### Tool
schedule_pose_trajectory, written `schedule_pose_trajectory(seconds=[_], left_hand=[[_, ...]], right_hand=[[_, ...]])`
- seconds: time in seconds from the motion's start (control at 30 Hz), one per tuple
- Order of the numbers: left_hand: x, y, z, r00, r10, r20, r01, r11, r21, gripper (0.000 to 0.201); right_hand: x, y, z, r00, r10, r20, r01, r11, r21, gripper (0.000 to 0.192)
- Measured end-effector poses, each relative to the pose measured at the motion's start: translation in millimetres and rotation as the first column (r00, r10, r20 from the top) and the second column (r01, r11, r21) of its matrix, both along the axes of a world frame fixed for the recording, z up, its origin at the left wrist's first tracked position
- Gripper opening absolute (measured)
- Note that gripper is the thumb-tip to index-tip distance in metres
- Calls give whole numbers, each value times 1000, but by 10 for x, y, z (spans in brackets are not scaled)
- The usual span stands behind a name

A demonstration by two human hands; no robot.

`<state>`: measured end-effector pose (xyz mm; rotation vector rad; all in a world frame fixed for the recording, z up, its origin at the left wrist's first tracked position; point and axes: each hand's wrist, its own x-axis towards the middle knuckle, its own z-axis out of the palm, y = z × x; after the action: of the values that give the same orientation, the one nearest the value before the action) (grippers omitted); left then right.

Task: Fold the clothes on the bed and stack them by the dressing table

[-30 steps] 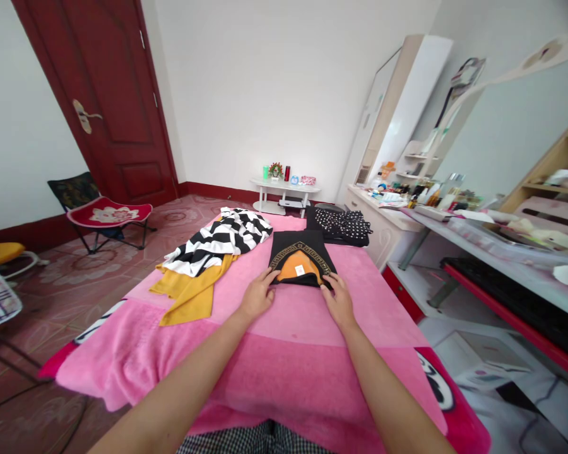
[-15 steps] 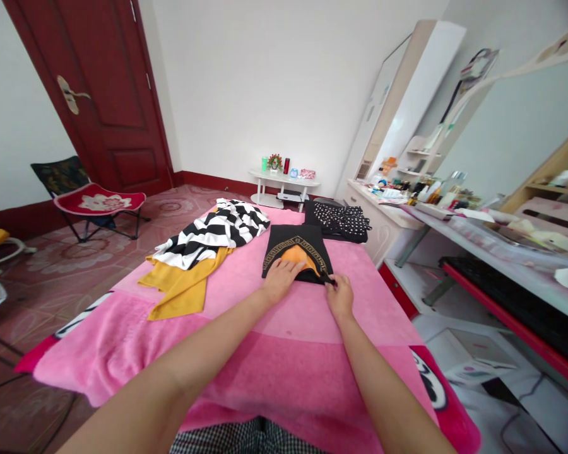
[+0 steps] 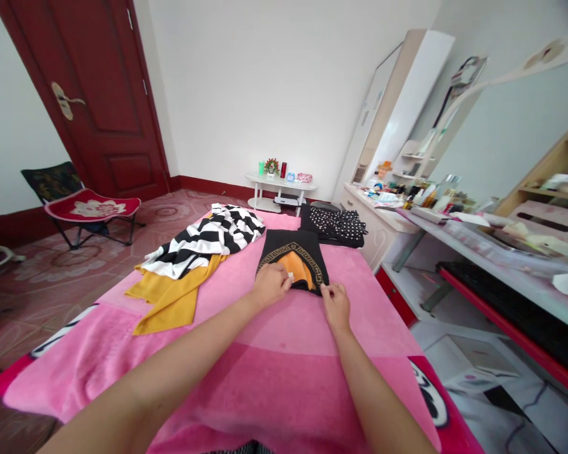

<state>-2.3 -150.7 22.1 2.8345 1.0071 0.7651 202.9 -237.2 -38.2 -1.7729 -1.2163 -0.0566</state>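
A folded black shirt (image 3: 288,236) with gold patterned trim lies on the pink blanket (image 3: 284,378), its orange inner side showing at the neckline. My left hand (image 3: 271,285) has its fingers curled at the neckline's near left edge, closed on the cloth. Beside those fingertips a small pale label shows. With thumb and fingers pinched, my right hand (image 3: 336,304) grips the near right corner of the shirt.
To the left lie a black-and-white patterned garment (image 3: 208,236) and a mustard-yellow garment (image 3: 170,299), loosely heaped. Folded black clothes with white dots (image 3: 334,224) rest at the far right. A cluttered dressing table (image 3: 454,221) stands to the right; a red folding chair (image 3: 94,207) is at left.
My left hand has gone from lying flatter over the orange part to curled fingers at the neckline's near edge. My right hand stays at the right corner. The view has shifted slightly.
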Motion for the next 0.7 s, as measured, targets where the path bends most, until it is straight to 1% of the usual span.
schedule_pose_trajectory(seconds=[0.07,0.13,0.17,0.2,0.23,0.3,0.37,0.43,0.5,0.6,0.7], left_hand=[[-16,198,21,979,149,140,-140,988,-72,28],[-49,412,-9,910,332,247,-287,936,-203,28],[-66,506,-44,876,404,263,-337,903,-266,33],[-78,586,-90,856,449,256,-367,877,-311,37],[-84,646,-144,848,472,242,-381,860,-340,40],[-73,707,-260,845,485,225,-384,843,-376,41],[-43,707,-364,835,497,235,-386,834,-394,41],[-13,682,-437,819,507,267,-388,834,-393,44],[-1,664,-472,808,508,299,-381,837,-392,47],[-13,668,-465,802,505,318,-360,834,-417,48],[-26,684,-428,793,517,321,-350,819,-454,47]], right_hand=[[12,8,-4,1000,-5,-3,5,1000,2,33],[32,17,-12,1000,-4,-11,4,1000,0,33],[42,21,-15,1000,-1,-15,1,1000,-1,34],[51,24,-16,1000,1,-16,-1,1000,-1,34],[59,25,-15,1000,3,-19,-4,1000,-2,34],[66,25,-9,998,2,-60,-2,1000,-5,33],[56,18,-2,988,-7,-152,7,1000,-3,31],[32,3,0,967,-19,-253,20,1000,0,33],[10,-12,-3,950,-29,-312,28,1000,-7,38],[48,18,-5,938,-37,-344,23,999,-44,43],[215,191,35,941,-39,-337,-7,991,-136,49]])
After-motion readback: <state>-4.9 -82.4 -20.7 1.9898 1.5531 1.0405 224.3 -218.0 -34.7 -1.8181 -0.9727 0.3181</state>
